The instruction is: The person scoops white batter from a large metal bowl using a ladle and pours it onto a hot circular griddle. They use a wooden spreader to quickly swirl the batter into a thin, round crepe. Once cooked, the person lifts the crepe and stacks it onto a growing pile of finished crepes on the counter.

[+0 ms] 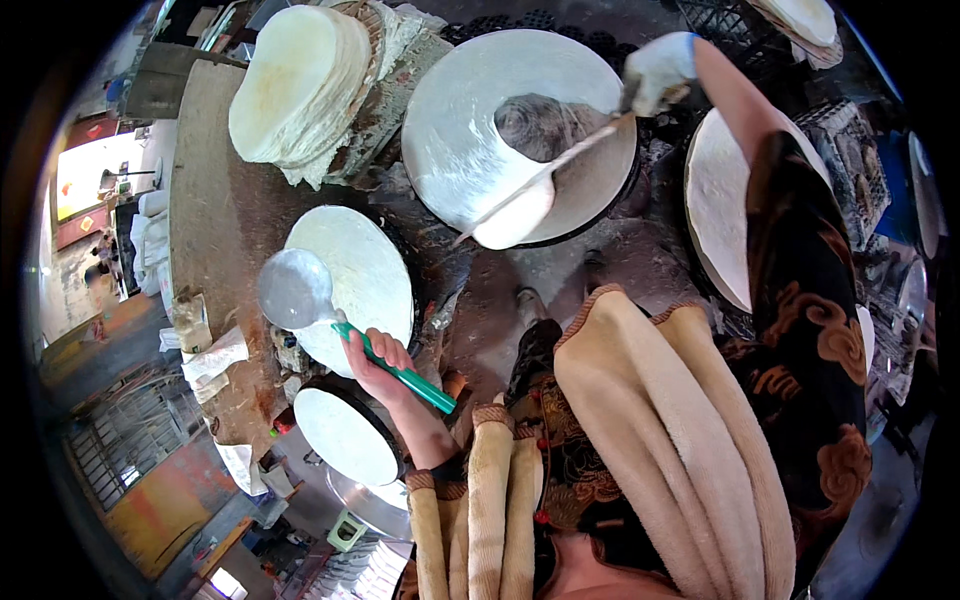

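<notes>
Green-handled ladle (pixel 295 288), long thin tool (pixel 560 166), both in use at the griddles

Closest to me, cream towels (pixel 665 430) with brown edging drape over the person's dark patterned clothes (pixel 800 330). On the left, a small round pan (pixel 345 435) with a white surface sits low. Just past it, the bare left hand (pixel 380 362) has its fingers curled snugly round the ladle's green handle; the metal bowl shows over the edge of a white-topped round plate (pixel 350 285), though I can't tell how high it hangs. Over on the right, another round plate (pixel 715 210) carries a pale sheet. Further out, the right hand (pixel 660 75), in a whitish glove, is closed on the upper end of the thin tool, which slants down across the large griddle (pixel 450 110). A smooth pale mass (pixel 515 215) lies along it, near the rim, below a dark patch. Left of that griddle stands a thick stack of round pale sheets (pixel 300 85), near the brown tabletop (pixel 220 150). Furthest away, daylight fills a doorway (pixel 95 180).
</notes>
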`<state>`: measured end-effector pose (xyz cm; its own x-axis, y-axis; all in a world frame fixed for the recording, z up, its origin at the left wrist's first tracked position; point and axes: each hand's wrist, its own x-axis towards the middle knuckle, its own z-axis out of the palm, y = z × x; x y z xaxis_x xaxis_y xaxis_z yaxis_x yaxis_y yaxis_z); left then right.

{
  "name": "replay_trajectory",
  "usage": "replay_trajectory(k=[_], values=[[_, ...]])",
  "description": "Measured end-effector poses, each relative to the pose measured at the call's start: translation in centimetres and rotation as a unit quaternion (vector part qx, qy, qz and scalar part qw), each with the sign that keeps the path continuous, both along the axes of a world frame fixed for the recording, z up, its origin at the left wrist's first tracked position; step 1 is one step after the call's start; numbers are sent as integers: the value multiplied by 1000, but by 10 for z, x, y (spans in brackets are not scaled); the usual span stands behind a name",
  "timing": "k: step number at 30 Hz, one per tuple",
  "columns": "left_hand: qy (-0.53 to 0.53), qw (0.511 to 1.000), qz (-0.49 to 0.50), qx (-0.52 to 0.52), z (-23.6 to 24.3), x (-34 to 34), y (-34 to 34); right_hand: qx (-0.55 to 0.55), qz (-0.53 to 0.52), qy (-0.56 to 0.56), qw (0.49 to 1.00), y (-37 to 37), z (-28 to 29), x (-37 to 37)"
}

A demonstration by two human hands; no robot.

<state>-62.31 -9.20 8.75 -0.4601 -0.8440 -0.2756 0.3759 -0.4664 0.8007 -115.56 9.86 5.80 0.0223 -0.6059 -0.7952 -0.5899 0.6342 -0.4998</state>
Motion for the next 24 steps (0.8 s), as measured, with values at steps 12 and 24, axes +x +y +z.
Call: replay_trajectory(k=[12,24], values=[[13,998,-56,35,-23,52,-58,-176,-503,-150,833,166,-32,267],[59,991,-117,7,16,69,-56,-132,-405,326,844,43,-70,374]])
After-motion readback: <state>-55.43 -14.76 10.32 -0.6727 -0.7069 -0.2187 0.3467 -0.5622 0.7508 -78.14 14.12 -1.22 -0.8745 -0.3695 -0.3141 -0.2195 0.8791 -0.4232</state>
